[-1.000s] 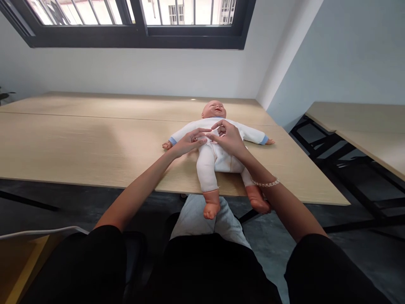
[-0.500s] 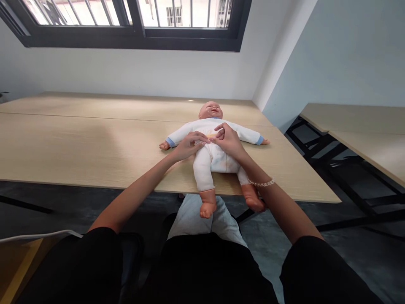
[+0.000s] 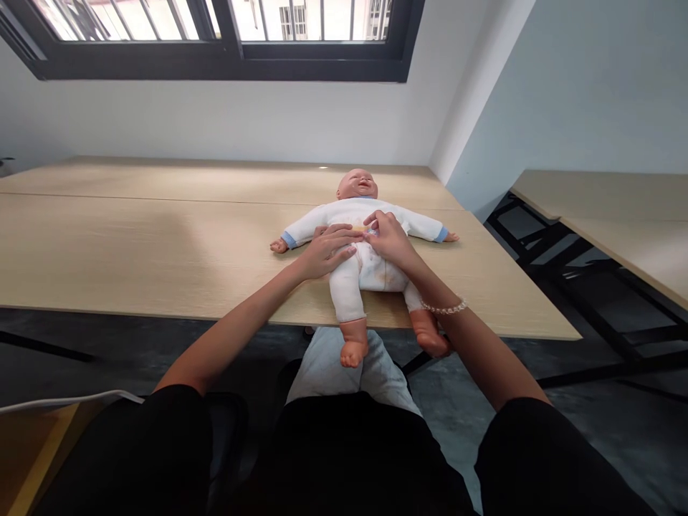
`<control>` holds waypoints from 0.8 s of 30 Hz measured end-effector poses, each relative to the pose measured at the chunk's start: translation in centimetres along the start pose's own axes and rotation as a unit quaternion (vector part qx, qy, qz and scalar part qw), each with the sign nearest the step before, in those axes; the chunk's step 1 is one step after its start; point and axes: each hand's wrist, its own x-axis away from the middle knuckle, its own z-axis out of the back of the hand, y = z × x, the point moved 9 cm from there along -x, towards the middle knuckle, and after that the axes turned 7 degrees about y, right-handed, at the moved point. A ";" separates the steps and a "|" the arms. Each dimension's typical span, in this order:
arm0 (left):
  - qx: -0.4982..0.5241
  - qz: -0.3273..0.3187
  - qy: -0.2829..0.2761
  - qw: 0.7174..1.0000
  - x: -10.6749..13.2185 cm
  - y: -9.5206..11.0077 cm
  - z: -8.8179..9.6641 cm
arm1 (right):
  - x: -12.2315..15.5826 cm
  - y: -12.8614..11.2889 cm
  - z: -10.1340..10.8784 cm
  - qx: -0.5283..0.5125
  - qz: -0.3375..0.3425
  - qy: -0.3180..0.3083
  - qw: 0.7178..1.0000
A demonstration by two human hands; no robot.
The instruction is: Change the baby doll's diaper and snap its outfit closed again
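Observation:
A baby doll lies on its back on the table, its head toward the wall and its feet hanging past the near edge. It wears a white top with blue cuffs and a white diaper with faint coloured marks and a yellowish strip at the waist. My left hand rests on the doll's waist at the left, its fingers stretched across the diaper's front. On the other side, my right hand has its thumb and fingers bent together at the diaper's waist. The fingertips partly cover the waistband.
The doll is near the right end of a pale wooden table. A second table with black folding legs stands to the right. A barred window is in the wall behind. At the lower left is a brown and yellow box-like thing.
My left hand has slid a little to the right, and its fingers have straightened and flattened over the waist. My right hand stays at the waistband, with little shift. The doll lies as before.

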 end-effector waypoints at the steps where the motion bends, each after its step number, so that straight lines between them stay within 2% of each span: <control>1: -0.006 0.007 -0.010 1.000 0.0 -0.1 -0.2 | 0.1 0.0 0.1 -0.006 -0.002 -0.006 1.000; 5: -0.036 0.039 -0.037 0.998 0.1 -0.1 -0.4 | 1.0 -0.1 1.5 -0.046 0.000 -0.019 0.999; 10: -0.041 0.052 -0.055 0.996 0.4 1.6 0.0 | 4.6 0.2 4.9 -0.069 0.073 0.019 0.995; 14: -0.061 0.077 -0.095 0.991 0.4 3.0 -0.8 | 8.0 0.1 6.1 -0.039 0.129 -0.015 0.991; 18: -0.068 0.102 -0.100 0.987 0.1 3.5 -1.2 | 10.2 -0.3 7.1 0.012 0.157 -0.041 0.987; 20: -0.044 0.107 -0.072 0.991 0.2 3.7 -1.0 | 10.9 0.2 7.8 0.031 0.139 -0.042 0.989; 24: -0.050 0.127 0.079 0.987 2.0 4.7 1.2 | 11.9 2.1 9.2 0.090 0.064 -0.018 0.994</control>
